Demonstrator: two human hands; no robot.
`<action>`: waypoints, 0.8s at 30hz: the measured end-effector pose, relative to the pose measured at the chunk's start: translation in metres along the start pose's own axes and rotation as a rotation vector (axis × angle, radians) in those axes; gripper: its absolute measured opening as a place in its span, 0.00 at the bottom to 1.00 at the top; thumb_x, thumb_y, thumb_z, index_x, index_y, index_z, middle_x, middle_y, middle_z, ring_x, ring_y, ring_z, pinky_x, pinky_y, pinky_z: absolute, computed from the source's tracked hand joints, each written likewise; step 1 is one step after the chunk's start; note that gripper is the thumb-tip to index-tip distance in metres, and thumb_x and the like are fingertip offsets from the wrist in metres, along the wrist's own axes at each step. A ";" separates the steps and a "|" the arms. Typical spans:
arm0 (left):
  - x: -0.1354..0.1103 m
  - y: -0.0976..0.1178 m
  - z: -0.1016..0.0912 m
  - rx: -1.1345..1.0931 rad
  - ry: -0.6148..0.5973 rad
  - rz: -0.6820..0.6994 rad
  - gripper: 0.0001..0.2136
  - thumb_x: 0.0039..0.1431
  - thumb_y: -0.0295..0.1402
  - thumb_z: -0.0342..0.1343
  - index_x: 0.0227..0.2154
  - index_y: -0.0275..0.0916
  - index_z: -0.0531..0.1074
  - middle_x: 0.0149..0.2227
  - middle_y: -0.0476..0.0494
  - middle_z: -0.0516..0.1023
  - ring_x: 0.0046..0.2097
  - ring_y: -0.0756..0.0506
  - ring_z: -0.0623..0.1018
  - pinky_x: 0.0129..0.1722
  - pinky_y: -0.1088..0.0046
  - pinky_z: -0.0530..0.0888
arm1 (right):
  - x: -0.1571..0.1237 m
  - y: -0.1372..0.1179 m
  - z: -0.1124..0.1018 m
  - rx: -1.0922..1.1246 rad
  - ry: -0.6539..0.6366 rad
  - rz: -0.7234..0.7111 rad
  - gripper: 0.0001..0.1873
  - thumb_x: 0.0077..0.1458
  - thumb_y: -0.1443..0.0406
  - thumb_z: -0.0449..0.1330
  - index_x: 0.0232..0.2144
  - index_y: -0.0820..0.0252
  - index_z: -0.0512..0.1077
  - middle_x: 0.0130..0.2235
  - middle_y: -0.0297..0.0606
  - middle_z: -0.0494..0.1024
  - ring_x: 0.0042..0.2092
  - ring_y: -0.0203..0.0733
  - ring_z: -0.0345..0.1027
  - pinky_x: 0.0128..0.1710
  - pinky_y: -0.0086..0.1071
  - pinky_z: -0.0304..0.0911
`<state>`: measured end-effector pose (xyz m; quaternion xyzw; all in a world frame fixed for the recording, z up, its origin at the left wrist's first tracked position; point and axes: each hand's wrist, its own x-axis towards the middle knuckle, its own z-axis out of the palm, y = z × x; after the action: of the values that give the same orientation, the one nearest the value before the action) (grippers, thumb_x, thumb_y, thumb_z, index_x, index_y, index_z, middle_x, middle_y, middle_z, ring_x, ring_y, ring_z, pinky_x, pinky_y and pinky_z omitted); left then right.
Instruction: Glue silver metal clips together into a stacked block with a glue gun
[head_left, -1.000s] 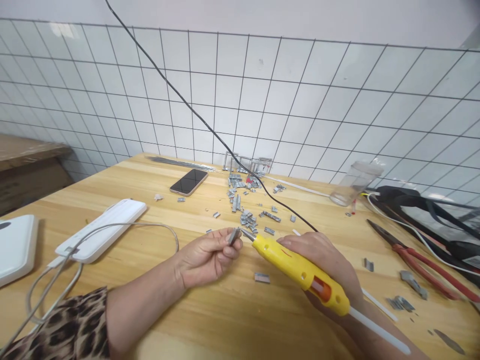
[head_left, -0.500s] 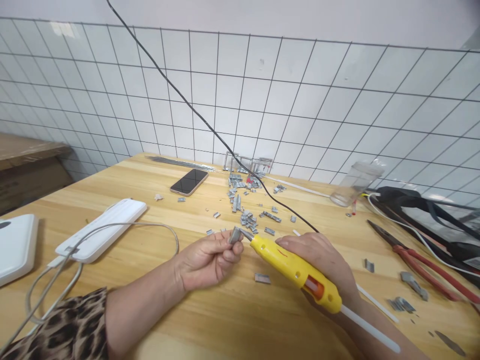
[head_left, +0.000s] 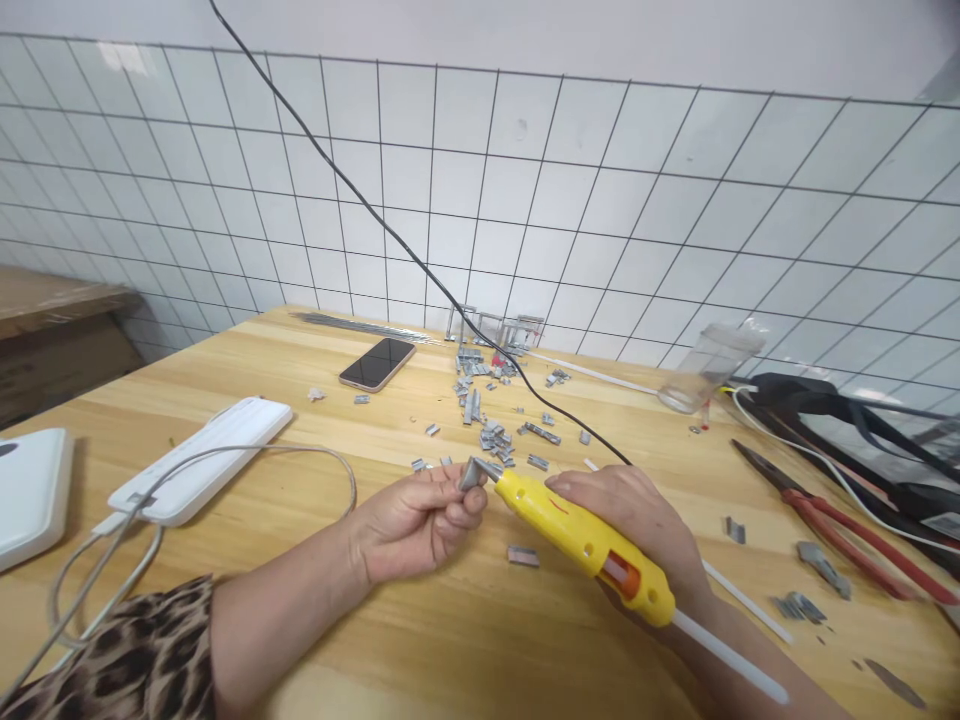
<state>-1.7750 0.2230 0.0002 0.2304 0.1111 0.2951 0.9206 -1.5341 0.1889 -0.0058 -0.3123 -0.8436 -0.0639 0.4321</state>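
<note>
- The left hand (head_left: 427,515) pinches a small grey metal piece (head_left: 470,475) between thumb and index finger, above the tabletop (head_left: 360,650) near its middle; the other fingers curl in. The fingertips cover the piece's lower part, so its full shape is hard to make out.
- The right hand (head_left: 645,520) wraps around a yellow hot glue gun (head_left: 585,545); the thumb lies along its upper side, while most of the other fingers are hidden behind the body, and I cannot tell whether one presses a trigger.
- The metal nozzle (head_left: 490,468) points at the grey piece and overlaps its edge in view; actual contact is unclear.
- A white glue stick (head_left: 731,655) juts from the gun's rear.
- A black cord (head_left: 390,230) passes behind the right hand, its lower end out of sight.
- Beyond the nozzle, a scatter of metal clips (head_left: 495,437) is too small to count.
- At the left edge a white device (head_left: 34,495) is cut off, as is the leopard-print sleeve (head_left: 142,655) below.
- On the right, red-handled pliers (head_left: 840,530) run toward the frame's edge.
</note>
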 end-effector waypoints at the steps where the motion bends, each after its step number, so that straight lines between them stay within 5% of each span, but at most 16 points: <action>1: 0.000 0.000 0.000 -0.002 0.001 0.002 0.08 0.45 0.22 0.67 0.26 0.28 0.73 0.21 0.49 0.71 0.21 0.59 0.68 0.18 0.92 0.63 | 0.000 0.000 0.000 -0.002 -0.005 -0.001 0.18 0.64 0.54 0.47 0.49 0.53 0.68 0.41 0.42 0.80 0.37 0.45 0.73 0.38 0.39 0.60; 24: 0.003 0.000 -0.003 0.135 0.048 0.075 0.11 0.41 0.26 0.71 0.26 0.30 0.74 0.21 0.48 0.73 0.20 0.59 0.66 0.17 0.90 0.62 | -0.004 0.005 0.000 -0.002 -0.009 0.032 0.15 0.64 0.57 0.49 0.48 0.54 0.69 0.42 0.42 0.80 0.38 0.44 0.72 0.38 0.39 0.58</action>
<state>-1.7739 0.2256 -0.0024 0.2887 0.1441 0.3268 0.8883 -1.5296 0.1906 -0.0098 -0.3263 -0.8403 -0.0567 0.4291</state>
